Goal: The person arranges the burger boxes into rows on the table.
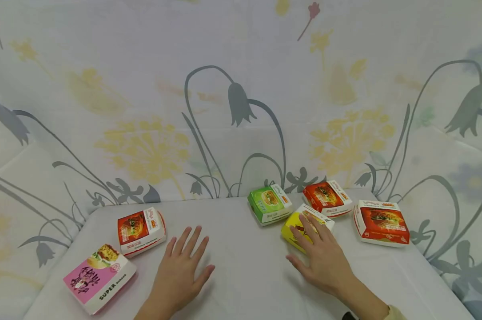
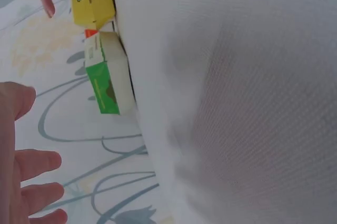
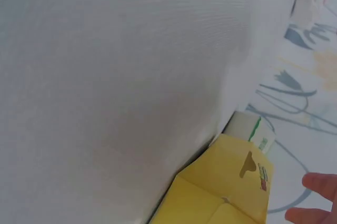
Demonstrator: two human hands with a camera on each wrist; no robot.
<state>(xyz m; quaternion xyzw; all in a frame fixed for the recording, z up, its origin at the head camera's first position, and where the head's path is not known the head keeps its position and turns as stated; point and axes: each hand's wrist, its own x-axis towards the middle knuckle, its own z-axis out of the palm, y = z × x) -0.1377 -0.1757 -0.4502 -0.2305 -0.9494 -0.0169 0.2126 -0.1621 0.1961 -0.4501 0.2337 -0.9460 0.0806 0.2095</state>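
My right hand (image 1: 321, 255) is over a yellow burger box (image 1: 294, 226), its fingers spread and fairly straight. In the right wrist view a gap shows between those fingertips (image 3: 318, 184) and the yellow box (image 3: 226, 182). My left hand (image 1: 181, 271) is held palm down over the white table with fingers spread, holding nothing. Nearest to it is a red-and-white burger box (image 1: 141, 231) on the left. Just behind the yellow box are a green burger box (image 1: 269, 204) and another red-and-white one (image 1: 327, 198).
At the far right lies a larger red burger box (image 1: 382, 223). A pink-and-white "Super Burger" box (image 1: 101, 279) sits at the front left. Behind the white table (image 1: 229, 249) hangs a flower-printed cloth (image 1: 161, 89), which also runs along both sides.
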